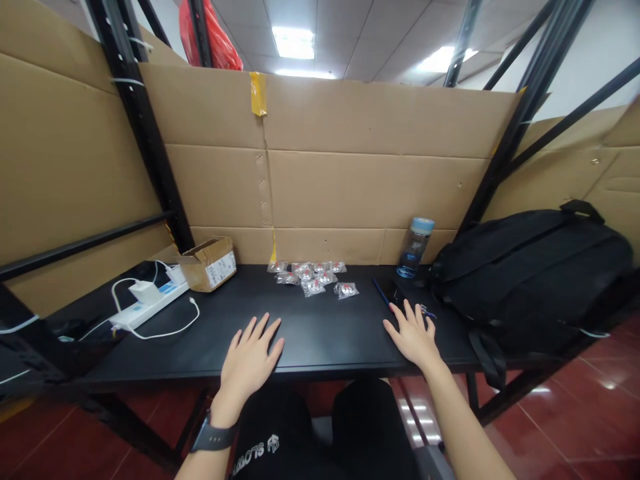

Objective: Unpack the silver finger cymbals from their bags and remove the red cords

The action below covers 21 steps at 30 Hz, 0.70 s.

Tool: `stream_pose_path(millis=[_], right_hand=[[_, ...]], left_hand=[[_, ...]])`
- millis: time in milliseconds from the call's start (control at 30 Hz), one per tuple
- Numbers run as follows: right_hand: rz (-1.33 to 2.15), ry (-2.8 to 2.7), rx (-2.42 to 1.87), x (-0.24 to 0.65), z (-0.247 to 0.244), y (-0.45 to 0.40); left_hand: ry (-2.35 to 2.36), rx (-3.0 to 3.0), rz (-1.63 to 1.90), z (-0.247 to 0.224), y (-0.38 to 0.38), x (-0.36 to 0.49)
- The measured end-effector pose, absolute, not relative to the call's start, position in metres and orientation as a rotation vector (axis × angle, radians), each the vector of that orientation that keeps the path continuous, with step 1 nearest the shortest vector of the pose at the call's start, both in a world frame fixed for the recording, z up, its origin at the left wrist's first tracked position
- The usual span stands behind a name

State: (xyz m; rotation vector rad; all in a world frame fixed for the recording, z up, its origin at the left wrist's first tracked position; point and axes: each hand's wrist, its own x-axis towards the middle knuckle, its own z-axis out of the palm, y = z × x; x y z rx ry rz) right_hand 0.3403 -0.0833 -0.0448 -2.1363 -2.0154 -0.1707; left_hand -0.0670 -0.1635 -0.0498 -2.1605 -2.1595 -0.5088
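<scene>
My left hand [250, 355] lies flat on the black table [325, 340] near its front edge, fingers spread and holding nothing. A dark watch [214, 435] is on that wrist. To the right, my right hand [413, 332] also rests flat with its fingers apart. Just beyond its fingertips are a blue pen [381, 292] and a dark, flat item partly hidden by the hand, which I cannot make out. Several small clear plastic packets [313, 287] with red-marked contents lie in a loose group beyond and between my hands. One packet [346, 290] sits slightly apart on the right.
An open cardboard box [207, 265] stands at the back left, beside a white power strip [150, 307] with a plug and a white cable [170, 333]. At the back right are a water bottle [416, 247] and a large black backpack [530, 280]. Cardboard panels [370, 180] wall the back.
</scene>
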Motion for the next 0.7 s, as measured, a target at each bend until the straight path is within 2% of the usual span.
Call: stream_pose_path(millis=[367, 500, 567, 700], right_hand=[[-0.272, -2.081, -2.028, 0.323, -0.049, -0.072], [-0.324, -2.411, -1.669, 0.3, -0.025, -0.043], [-0.25, -2.59, -1.397, 0.286, -0.011, -0.019], [0.093, -2.701, -1.201, 0.257, 0.005, 0.031]], left_hand=[[-2.12, -2.176, -0.571, -0.053, -0.163, -0.069], [-2.138, -2.177, -0.531, -0.052, -0.164, -0.069], [-2.141, -2.181, -0.526, -0.051, -0.165, -0.069], [-2.142, -2.177, -0.548, -0.048, -0.165, -0.067]])
